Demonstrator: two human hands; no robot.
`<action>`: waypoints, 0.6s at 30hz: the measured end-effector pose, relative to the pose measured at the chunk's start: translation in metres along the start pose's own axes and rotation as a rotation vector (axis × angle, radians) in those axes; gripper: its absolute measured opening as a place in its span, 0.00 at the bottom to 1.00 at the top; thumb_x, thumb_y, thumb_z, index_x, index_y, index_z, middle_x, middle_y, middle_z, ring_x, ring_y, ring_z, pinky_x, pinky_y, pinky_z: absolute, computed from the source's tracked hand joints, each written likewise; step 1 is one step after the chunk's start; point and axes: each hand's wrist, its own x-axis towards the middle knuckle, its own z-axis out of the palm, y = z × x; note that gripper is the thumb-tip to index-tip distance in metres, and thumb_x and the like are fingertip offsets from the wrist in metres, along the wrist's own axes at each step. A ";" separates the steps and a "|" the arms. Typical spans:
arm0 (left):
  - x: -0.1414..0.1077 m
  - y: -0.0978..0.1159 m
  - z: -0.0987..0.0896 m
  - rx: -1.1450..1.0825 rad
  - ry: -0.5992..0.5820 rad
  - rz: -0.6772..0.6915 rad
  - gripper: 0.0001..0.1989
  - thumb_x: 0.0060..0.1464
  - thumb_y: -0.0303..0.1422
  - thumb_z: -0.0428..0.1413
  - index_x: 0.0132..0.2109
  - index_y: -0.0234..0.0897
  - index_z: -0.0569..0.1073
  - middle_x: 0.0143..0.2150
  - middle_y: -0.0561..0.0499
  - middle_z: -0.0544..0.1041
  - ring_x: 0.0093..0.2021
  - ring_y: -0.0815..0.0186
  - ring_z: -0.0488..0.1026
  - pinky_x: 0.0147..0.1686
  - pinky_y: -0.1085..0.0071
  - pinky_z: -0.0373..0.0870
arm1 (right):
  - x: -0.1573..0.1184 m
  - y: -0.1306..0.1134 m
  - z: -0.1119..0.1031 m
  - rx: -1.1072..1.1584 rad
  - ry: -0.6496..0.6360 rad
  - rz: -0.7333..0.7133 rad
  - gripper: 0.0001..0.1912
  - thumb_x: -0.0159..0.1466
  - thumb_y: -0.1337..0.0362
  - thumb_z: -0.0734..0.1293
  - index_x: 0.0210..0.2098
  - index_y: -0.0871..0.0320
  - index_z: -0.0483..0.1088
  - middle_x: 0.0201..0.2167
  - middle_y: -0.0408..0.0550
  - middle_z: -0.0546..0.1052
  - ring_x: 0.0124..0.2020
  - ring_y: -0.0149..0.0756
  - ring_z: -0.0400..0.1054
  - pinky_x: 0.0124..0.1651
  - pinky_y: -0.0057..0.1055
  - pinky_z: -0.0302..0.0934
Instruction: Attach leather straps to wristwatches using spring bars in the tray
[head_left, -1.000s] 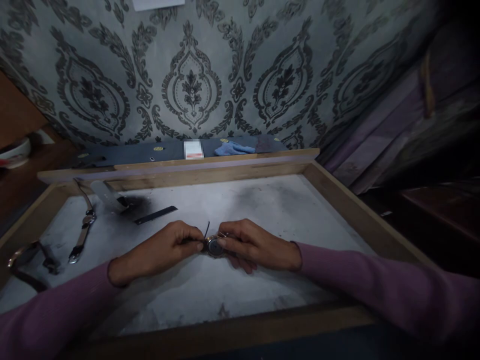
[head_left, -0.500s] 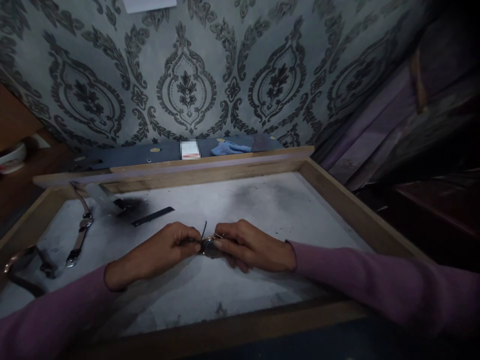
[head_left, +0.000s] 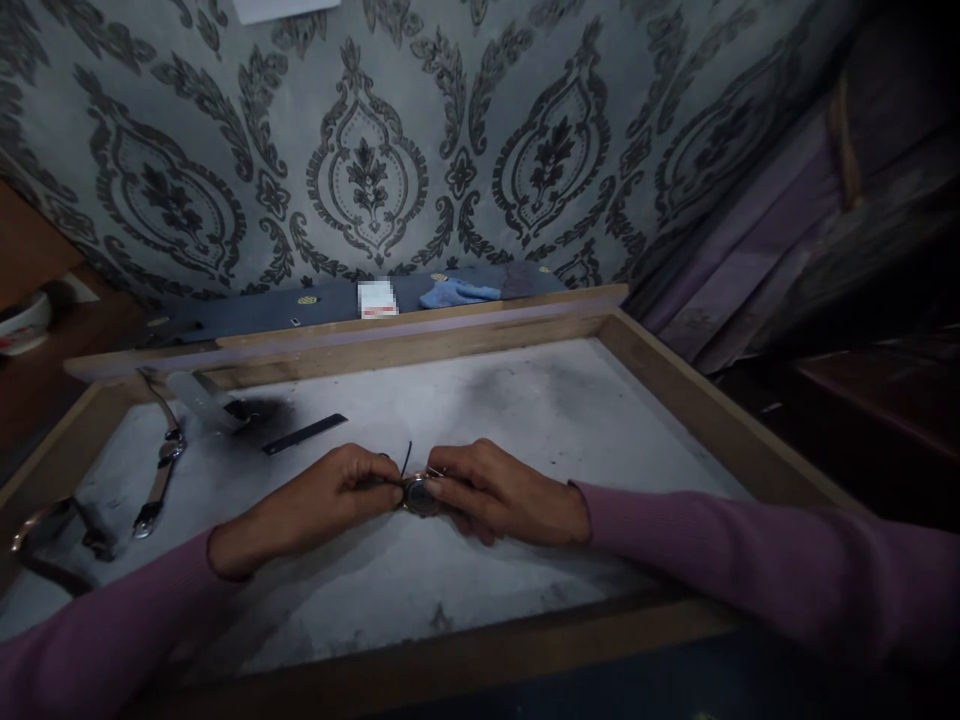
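Observation:
A small round watch [head_left: 420, 494] with a gold-toned rim is held between my two hands, above the white floor of a shallow wooden tray [head_left: 375, 610]. Its left edge is pinched by the thumb and fingers of my left hand [head_left: 330, 500]. From the other side my right hand [head_left: 499, 490] grips it, thumb on top and fingers curled beneath. A thin dark strip [head_left: 407, 457] sticks up behind the watch; I cannot tell what it is. Near the right fingertips shows a thin shiny piece, too small to name. My fingers hide the watch's edges.
To the left lie a strapped wristwatch [head_left: 169, 450], a curved dark band [head_left: 45, 570] and a flat black strip [head_left: 305, 434]. A grey curved piece [head_left: 199, 398] stands near the tray's back left. Beyond the rim are a blue cloth [head_left: 457, 292] and a small white box [head_left: 377, 299].
The view has shifted slightly. Both hands keep their hold on the watch, whose face is tilted a little differently and shows slightly more.

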 end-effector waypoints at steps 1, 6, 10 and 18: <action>0.000 0.001 0.000 -0.007 0.002 -0.004 0.13 0.57 0.35 0.51 0.36 0.33 0.78 0.31 0.52 0.76 0.31 0.67 0.68 0.32 0.73 0.61 | 0.000 0.000 0.000 -0.009 0.005 -0.005 0.14 0.70 0.60 0.56 0.30 0.60 0.62 0.17 0.38 0.67 0.13 0.22 0.61 0.17 0.17 0.54; 0.000 0.000 0.000 -0.010 0.012 -0.028 0.12 0.55 0.33 0.51 0.35 0.32 0.77 0.28 0.53 0.72 0.29 0.69 0.64 0.30 0.74 0.58 | -0.001 -0.002 0.000 -0.033 -0.002 -0.005 0.14 0.70 0.61 0.56 0.30 0.60 0.61 0.17 0.38 0.67 0.14 0.22 0.61 0.18 0.18 0.55; 0.001 0.000 0.001 -0.012 0.025 -0.040 0.11 0.54 0.32 0.51 0.35 0.32 0.76 0.27 0.54 0.70 0.29 0.69 0.62 0.30 0.73 0.57 | 0.000 -0.003 0.001 -0.036 0.014 -0.033 0.14 0.70 0.60 0.56 0.29 0.60 0.61 0.17 0.37 0.66 0.14 0.21 0.61 0.18 0.17 0.55; 0.002 0.003 0.000 -0.011 0.030 -0.066 0.11 0.53 0.34 0.52 0.35 0.34 0.77 0.29 0.53 0.73 0.31 0.68 0.65 0.31 0.73 0.58 | 0.000 0.000 0.001 0.004 0.006 0.003 0.11 0.69 0.63 0.57 0.30 0.60 0.61 0.17 0.38 0.67 0.13 0.21 0.61 0.17 0.17 0.54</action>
